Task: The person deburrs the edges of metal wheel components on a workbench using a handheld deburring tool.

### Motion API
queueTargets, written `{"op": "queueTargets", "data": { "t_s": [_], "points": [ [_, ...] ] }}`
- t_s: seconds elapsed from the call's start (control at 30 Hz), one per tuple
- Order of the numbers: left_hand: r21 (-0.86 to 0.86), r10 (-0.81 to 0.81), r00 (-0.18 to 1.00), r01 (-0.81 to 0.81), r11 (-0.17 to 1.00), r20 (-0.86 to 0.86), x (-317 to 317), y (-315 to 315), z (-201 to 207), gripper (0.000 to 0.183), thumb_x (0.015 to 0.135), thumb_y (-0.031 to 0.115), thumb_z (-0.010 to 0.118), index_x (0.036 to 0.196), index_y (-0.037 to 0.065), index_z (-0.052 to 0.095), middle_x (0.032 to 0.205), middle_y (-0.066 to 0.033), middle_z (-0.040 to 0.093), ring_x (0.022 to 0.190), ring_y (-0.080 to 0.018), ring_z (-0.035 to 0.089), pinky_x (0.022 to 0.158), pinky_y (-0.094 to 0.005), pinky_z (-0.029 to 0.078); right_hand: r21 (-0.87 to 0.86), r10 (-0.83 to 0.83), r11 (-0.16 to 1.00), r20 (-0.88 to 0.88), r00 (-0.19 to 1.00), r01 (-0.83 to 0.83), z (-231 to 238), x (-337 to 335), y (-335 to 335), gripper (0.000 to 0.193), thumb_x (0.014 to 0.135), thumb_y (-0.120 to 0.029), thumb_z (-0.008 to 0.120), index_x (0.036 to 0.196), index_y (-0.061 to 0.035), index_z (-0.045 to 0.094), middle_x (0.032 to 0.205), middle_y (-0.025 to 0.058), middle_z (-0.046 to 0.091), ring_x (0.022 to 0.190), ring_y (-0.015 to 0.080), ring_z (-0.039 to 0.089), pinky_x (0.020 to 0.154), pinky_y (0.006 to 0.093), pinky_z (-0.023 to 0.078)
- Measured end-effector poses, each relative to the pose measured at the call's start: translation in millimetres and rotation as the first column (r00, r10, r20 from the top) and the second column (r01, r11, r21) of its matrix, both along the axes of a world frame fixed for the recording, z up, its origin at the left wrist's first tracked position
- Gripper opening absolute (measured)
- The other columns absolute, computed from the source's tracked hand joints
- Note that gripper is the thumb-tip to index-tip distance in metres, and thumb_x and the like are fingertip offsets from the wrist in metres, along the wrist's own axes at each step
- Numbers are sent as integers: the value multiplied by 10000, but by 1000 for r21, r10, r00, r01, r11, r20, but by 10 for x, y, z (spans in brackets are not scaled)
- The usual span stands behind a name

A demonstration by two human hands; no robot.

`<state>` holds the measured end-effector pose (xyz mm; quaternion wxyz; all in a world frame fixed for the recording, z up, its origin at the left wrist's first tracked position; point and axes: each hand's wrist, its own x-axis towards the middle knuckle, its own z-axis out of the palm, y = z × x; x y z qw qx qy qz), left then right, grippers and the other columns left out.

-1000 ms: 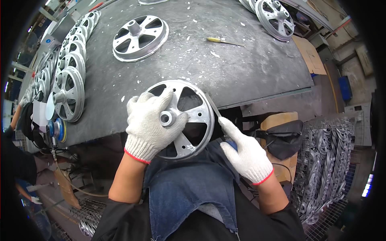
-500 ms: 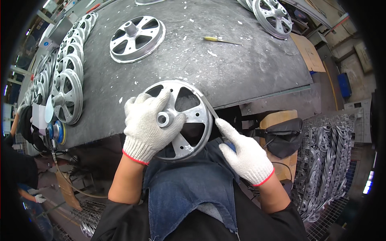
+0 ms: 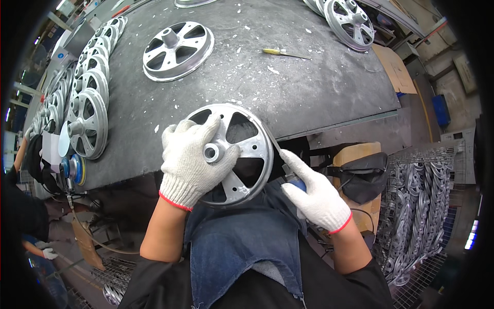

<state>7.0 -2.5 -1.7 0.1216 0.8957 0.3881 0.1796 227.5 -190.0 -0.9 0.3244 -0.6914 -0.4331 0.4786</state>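
Note:
A grey cast metal wheel [image 3: 248, 191] with wide spokes and a raised hub rests tilted at the table's near edge, partly over my apron. My left hand [image 3: 194, 157], in a white knit glove with a red cuff, grips its spokes around the hub, thumb at the hub's right. My gloved right hand [image 3: 318, 198] is closed round a hand file, its index finger stretched along the tool. The narrow metal file [image 3: 272, 138] lies against the wheel's upper right rim; a bit of blue, perhaps its handle, shows under the palm.
Another wheel [image 3: 178, 50] lies farther back on the dark table [image 3: 231, 77] among pale chips. A yellow-handled tool [image 3: 278, 52] lies right of it. Rows of wheels [image 3: 88, 123] line the left; more stand far right. A wire rack [image 3: 411, 216] of metal parts and a black bag [image 3: 363, 177] are at right.
My right hand and the file have slid slightly down and right along the wheel's rim. My left hand keeps its hold, and the whole view has shifted a little.

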Motion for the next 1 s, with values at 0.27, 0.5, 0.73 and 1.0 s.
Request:
{"op": "queueTargets", "data": {
  "t_s": [0.27, 0.5, 0.73, 1.0],
  "points": [
    [-7, 7, 1000, -7, 1000, -5, -17, -6, -1, 641, 792, 418, 920, 1305, 60, 778, 1022, -139, 777, 1030, -352, 715, 1038, -526, 468, 33, 96, 992, 427, 899, -122, -10, -168, -47, 693, 1075, -234, 672, 1727, -231, 438, 1003, 281, 742, 870, 468, 752, 815, 546, 615],
    [-30, 7, 1000, -8, 1000, -15, -5, -12, 37, 651, 792, 419, 919, 1313, 56, 775, 1016, -141, 776, 1026, -352, 714, 1051, -526, 468, -25, 108, 993, 614, 782, -117, -39, -244, -86, 681, 1086, -262, 672, 1725, -321, 445, 889, 222, 700, 749, 423, 733, 717, 536, 620],
    [-49, -1, 1000, 0, 999, -21, 2, -11, 49, 663, 794, 420, 915, 1323, 45, 777, 1033, -145, 785, 1042, -355, 720, 1052, -524, 471, -56, 121, 992, 610, 783, -110, -7, -275, -103, 690, 1085, -258, 673, 1731, -319, 438, 890, 221, 698, 724, 416, 730, 672, 524, 616],
    [-21, 7, 1000, -7, 1000, -7, -14, 2, 2, 671, 797, 422, 917, 1331, 42, 777, 1051, -147, 790, 1053, -356, 722, 1052, -523, 472, -37, 114, 992, 656, 747, -118, -21, -234, -75, 670, 1083, -243, 673, 1718, -302, 467, 881, 215, 678, 726, 421, 725, 726, 533, 616]
  ]
}}
